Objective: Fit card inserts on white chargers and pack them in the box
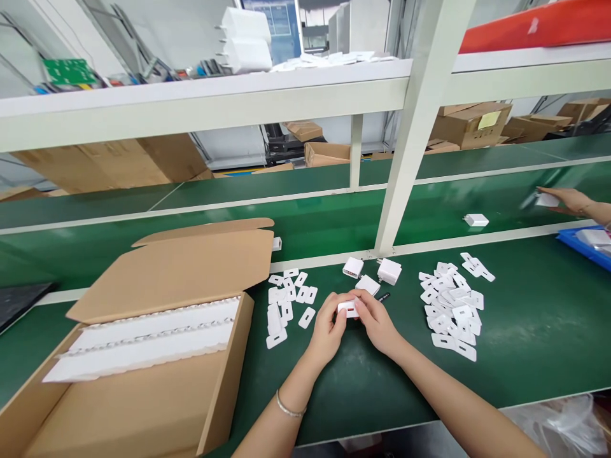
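Between my two hands is a white USB charger (347,309), its port face turned toward me. The fingers of my left hand (328,324) are closed on its left side. My right hand (378,323) grips the right side, with the thumb near the port face. Just beyond my fingers lie three more white chargers: one at the left (353,267), one in the middle (368,285) and one at the right (389,271). A dark pen-like stick (384,297) pokes out by my right hand. Loose white slotted plates form a left group (286,296) and a right pile (453,305).
An open cardboard box (229,375) with rows of white pieces stands at the left. A shelf post (405,146) rises ahead. On the green conveyor lies a charger (476,220). At the far right, another person's hand (568,200) holds something white above a blue tray (583,247).
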The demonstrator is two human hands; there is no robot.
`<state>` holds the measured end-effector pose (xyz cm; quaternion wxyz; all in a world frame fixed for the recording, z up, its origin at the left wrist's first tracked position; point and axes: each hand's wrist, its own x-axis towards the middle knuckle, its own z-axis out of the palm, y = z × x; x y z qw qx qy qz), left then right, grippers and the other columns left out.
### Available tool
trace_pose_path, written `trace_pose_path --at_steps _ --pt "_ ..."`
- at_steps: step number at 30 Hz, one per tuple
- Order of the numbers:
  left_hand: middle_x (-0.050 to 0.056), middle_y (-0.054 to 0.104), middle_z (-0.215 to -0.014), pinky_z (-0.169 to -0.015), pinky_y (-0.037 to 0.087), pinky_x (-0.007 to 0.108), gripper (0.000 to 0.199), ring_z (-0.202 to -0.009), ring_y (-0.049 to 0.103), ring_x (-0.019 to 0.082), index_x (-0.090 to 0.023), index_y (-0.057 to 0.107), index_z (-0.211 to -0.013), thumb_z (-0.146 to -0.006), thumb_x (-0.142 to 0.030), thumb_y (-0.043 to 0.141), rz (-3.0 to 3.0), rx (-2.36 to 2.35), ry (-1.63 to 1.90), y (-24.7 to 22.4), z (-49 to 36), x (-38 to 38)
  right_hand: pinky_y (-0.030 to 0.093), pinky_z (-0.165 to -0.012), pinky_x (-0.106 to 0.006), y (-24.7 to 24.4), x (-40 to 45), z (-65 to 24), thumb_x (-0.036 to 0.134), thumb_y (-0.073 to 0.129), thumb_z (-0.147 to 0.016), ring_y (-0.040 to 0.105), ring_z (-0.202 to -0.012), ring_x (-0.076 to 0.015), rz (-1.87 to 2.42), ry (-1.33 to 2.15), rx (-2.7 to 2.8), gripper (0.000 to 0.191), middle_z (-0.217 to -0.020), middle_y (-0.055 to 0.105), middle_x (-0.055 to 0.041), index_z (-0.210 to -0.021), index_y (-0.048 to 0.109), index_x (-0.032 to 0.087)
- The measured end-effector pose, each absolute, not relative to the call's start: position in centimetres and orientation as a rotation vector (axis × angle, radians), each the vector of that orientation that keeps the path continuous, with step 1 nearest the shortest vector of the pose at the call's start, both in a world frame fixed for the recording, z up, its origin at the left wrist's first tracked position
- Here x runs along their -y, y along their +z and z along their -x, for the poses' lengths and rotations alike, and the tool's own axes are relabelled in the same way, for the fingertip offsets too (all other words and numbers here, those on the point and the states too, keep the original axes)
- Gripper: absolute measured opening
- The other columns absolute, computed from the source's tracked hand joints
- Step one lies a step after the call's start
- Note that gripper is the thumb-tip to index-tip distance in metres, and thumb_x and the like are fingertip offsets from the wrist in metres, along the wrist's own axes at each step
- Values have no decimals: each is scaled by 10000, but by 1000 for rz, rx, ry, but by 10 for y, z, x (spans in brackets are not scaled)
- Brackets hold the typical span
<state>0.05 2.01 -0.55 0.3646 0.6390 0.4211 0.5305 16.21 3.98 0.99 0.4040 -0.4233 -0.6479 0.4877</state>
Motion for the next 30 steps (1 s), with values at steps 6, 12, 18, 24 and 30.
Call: trace_pose_path --at_steps 6,12,18,24,30 --pt "89 677 -1083 -820 502 360 507 -890 603 224 -247 720 -1246 -1082 -588 382 -1591 -1058 1314 -5 2 -24 490 -785 -332 9 -43 -163 655 463 -1016 627 -852 -208 1083 1187 1676 477 -898 660 -31 -1166 606 225" --pt "92 692 -1077 -863 494 366 503 -921 610 225 -231 745 -1186 -1094 -559 374 -1622 -1054 1362 -10 6 -28 486 -832 -339 11 -42 -161 615 413 -1052 640 -914 -210 1049 1109 1749 460 -946 673 -41 -1178 593 211" --pt "108 698 -1131 -880 515 377 511 -1003 625 246 -214 713 -1217 -1083 -590 393 -1678 -1062 1364 -8 8 -31 453 -696 -310 5 -46 -162 545 476 -1043 575 -740 -175 1039 1014 1787 398 -869 653 -22 -1208 588 201" --pt "109 556 -1463 -1019 522 394 572 -1238 603 259 -292 443 -1522 -1052 -618 467 -1246 -977 1323 -11 5 -33 538 -866 -377 7 -50 -163 420 576 -1025 635 -1012 -230 935 716 1966 444 -1277 657 -108 -1428 506 246" --pt "107 660 -1223 -962 559 420 622 -1073 669 250 -236 514 -1341 -872 -565 757 -1143 -924 1470 -7 2 -47 539 -974 -448 1 -58 -167 402 586 -1003 620 -1063 -242 1005 495 1910 620 -1366 597 -155 -1545 360 203"
